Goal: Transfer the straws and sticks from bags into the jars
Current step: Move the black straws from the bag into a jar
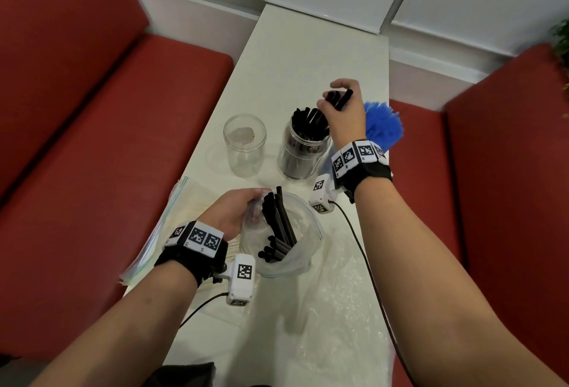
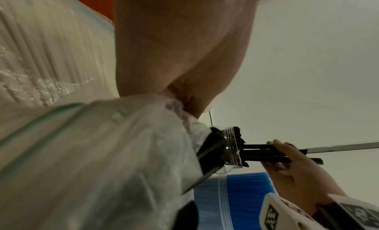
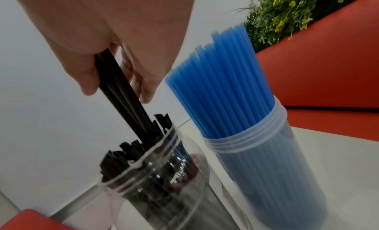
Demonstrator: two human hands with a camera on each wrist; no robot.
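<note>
My right hand [image 1: 337, 95] grips a small bunch of black straws [image 3: 123, 100], their lower ends inside the clear jar of black straws [image 1: 303, 146] [image 3: 164, 176]. My left hand [image 1: 252, 202] holds the mouth of a clear zip bag [image 1: 295, 263] [image 2: 102, 152] near the table's front. Several black straws [image 1: 280, 226] stand slanted in the bag. An empty clear jar [image 1: 244, 143] stands left of the black-straw jar. A jar of blue straws [image 3: 266, 152] [image 1: 383, 125] stands to its right, behind my right wrist.
A flat zip bag of pale sticks [image 1: 172, 223] [image 2: 41, 47] lies at the table's left edge under my left wrist. Crumpled clear plastic [image 1: 338, 309] covers the near right of the white table [image 1: 308, 57]. Red benches [image 1: 107, 140] flank the table. A green plant [image 3: 287, 11] sits at far right.
</note>
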